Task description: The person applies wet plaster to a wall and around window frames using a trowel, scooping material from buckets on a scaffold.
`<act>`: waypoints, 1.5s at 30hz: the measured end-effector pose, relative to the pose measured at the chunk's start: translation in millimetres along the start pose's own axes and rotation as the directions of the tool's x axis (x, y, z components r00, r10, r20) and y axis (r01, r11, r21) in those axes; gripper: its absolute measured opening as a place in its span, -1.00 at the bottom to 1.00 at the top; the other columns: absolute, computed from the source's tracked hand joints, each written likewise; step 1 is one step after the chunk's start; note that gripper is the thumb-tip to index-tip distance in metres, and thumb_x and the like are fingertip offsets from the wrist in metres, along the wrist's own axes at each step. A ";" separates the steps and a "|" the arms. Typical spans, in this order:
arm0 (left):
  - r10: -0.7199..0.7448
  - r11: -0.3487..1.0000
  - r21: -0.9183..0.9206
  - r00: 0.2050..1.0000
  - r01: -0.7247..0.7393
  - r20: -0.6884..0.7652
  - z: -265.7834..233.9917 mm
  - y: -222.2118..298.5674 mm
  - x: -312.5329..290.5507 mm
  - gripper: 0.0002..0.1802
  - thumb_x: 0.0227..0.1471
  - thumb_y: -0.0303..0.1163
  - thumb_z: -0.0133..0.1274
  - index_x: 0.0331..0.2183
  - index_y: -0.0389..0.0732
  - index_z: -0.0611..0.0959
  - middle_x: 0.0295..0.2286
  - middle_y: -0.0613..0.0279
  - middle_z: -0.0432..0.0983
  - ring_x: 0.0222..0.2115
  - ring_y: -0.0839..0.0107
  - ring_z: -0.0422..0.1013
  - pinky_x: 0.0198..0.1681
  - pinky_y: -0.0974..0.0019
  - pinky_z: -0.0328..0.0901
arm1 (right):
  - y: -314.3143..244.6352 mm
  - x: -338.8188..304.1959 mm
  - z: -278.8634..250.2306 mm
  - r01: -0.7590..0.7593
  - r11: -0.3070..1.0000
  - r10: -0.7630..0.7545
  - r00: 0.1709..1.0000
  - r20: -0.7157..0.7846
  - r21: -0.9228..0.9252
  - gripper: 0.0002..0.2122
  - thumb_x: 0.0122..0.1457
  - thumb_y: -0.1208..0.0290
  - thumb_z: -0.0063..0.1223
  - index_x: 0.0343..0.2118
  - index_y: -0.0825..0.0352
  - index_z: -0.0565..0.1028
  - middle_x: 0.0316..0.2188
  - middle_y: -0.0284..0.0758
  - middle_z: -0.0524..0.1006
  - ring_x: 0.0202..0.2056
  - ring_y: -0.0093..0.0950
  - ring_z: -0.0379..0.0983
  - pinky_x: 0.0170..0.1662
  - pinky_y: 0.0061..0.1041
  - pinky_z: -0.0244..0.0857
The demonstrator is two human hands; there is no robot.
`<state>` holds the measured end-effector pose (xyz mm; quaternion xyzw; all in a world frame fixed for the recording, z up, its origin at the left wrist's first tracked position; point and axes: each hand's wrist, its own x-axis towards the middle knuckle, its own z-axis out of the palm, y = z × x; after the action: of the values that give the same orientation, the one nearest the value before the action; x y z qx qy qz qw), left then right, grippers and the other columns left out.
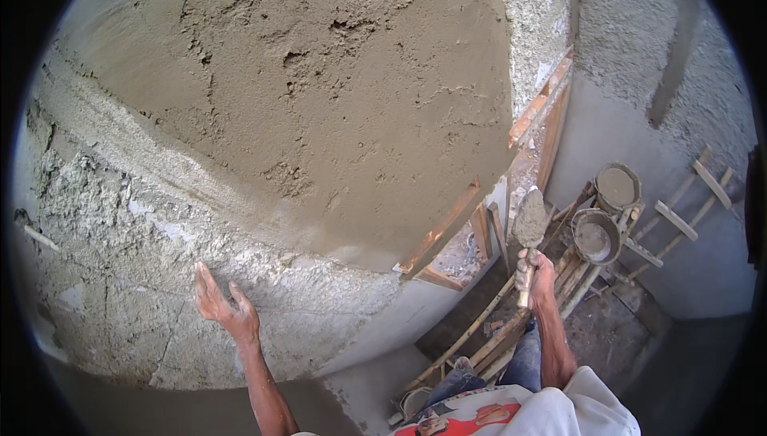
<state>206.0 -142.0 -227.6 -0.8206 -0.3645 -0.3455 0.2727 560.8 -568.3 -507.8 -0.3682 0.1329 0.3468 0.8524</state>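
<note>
My right hand (536,273) is closed around the wooden handle of a trowel (530,224). Grey mortar covers the trowel's blade, which points away from me, just right of a wooden-framed opening. At the left, my left hand (224,306) is raised with fingers stretched out and thumb apart, holding nothing. It is in front of the rough, uncoated part of the wall (296,308); whether it touches the surface I cannot tell. Above both hands spreads a broad coat of wet brown-grey plaster (359,116), smooth in places and pitted near its top and middle.
Two buckets (595,238) with grey mortar stand at the right on poles and planks (495,344). A wooden ladder (679,214) leans by the right wall. The opening's wooden frame (447,228) borders the plaster. A thin stick-like piece (38,235) juts out at far left.
</note>
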 end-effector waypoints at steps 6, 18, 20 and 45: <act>0.273 0.962 0.137 0.841 -0.237 -0.466 -61.5 -105.0 122.5 -0.33 0.45 -0.10 -0.09 0.46 -0.04 0.24 0.45 0.20 0.11 0.46 0.16 0.05 0.46 -0.17 -0.08 | -65.1 -112.5 154.6 0.658 0.753 -0.658 0.753 -0.014 0.005 -0.67 0.28 0.49 -0.13 0.08 0.40 0.43 -0.43 -0.40 0.40 -0.60 -0.60 0.32 -0.61 -0.58 0.25; 0.354 0.934 0.201 0.701 -0.294 -0.619 -56.3 -110.2 174.5 -0.31 0.44 0.08 -0.11 0.42 -0.04 0.33 0.42 0.21 0.19 0.44 0.15 0.08 0.46 -0.02 0.05 | -54.2 -53.9 367.2 0.814 -0.079 -0.996 -0.087 0.014 -0.575 -0.51 0.29 0.55 0.04 0.28 0.49 0.31 0.04 0.02 0.52 0.06 -0.11 0.51 0.19 -0.18 0.34; 0.302 0.953 0.180 0.767 -0.243 -0.566 -44.8 -110.1 160.7 -0.31 0.43 0.07 -0.09 0.41 -0.05 0.36 0.41 0.21 0.20 0.44 0.15 0.09 0.46 -0.02 0.05 | 47.6 -49.5 370.4 0.870 0.012 -0.772 0.321 0.549 -0.493 -0.51 0.28 0.47 0.02 0.26 0.48 0.33 0.03 0.08 0.52 0.01 -0.06 0.54 0.13 -0.11 0.39; 0.318 0.948 0.180 0.777 -0.262 -0.544 -43.2 -113.0 166.4 -0.18 0.37 0.21 -0.08 0.42 -0.10 0.31 0.41 0.07 0.17 0.44 0.06 0.06 0.46 -0.22 -0.09 | 26.0 52.3 415.9 0.923 -0.194 -0.645 0.135 0.752 -0.333 -0.67 0.40 0.20 0.11 -0.43 0.28 0.34 -0.64 -0.15 0.48 -0.72 -0.21 0.45 -0.67 -0.24 0.35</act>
<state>183.7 -37.8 -51.6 -0.7135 -0.1520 -0.5092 0.4567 568.7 -230.4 -258.5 -0.6274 -0.4403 -0.2140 0.6056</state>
